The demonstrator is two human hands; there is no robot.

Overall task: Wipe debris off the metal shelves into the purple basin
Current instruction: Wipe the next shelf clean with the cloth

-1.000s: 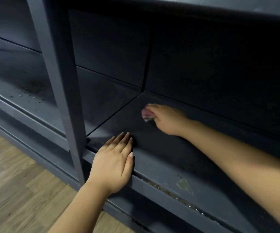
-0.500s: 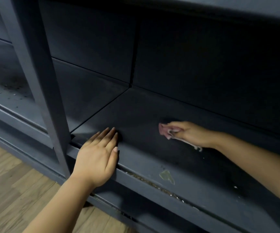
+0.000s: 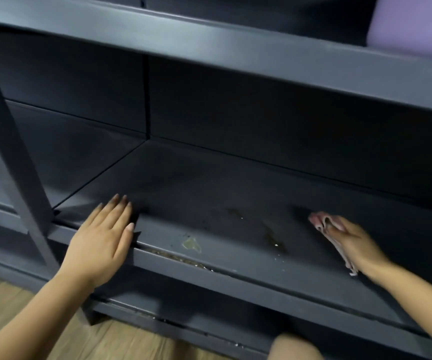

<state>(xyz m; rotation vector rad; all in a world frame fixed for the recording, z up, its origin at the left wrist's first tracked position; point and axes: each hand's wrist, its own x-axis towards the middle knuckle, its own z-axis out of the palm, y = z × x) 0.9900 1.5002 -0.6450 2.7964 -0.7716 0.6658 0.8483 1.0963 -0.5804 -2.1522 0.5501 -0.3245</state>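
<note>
A dark metal shelf (image 3: 209, 193) runs across the view at low height. My left hand (image 3: 103, 240) lies flat with straight fingers on its front lip, beside the slanted upright. My right hand (image 3: 350, 240) holds a folded pink cloth (image 3: 321, 222) against the shelf surface at the right. Brown streaks and white crumbs of debris (image 3: 269, 235) lie between my hands, and more crumbs line the front groove (image 3: 183, 261). The purple basin (image 3: 415, 27) stands on the shelf above, at the top right, only partly in view.
A grey slanted upright post (image 3: 15, 178) crosses at the left. A chipped paint patch (image 3: 191, 245) marks the shelf's front. The upper shelf's edge (image 3: 235, 50) overhangs. Wooden floor (image 3: 41, 307) lies below, and a knee (image 3: 293, 349) shows at the bottom.
My right hand has dragged the cloth from the shelf's back left corner toward the right front. The view has lifted and shifted right, bringing the purple basin into sight. My left hand stays put.
</note>
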